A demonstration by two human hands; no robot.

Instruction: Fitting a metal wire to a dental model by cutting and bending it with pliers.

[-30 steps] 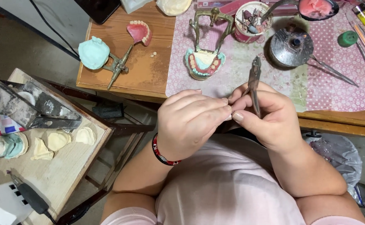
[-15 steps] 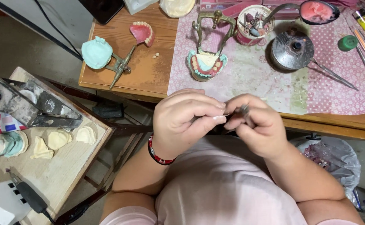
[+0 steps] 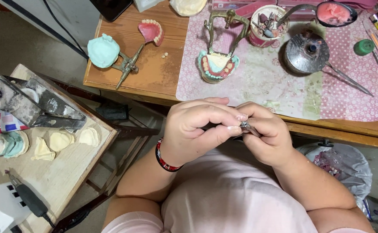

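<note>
Both hands closed: left hand [image 3: 197,129] and right hand [image 3: 266,136] pinched a small metal tool [image 3: 246,126] between them, off the tabletop [image 3: 154,77] near edge. Risk: tip slipping from the fingertips and dropping into the lap.

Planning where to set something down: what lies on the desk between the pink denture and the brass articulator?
In the head view, only a few small loose teeth lie on bare wood between the pink denture and the brass articulator.
</note>
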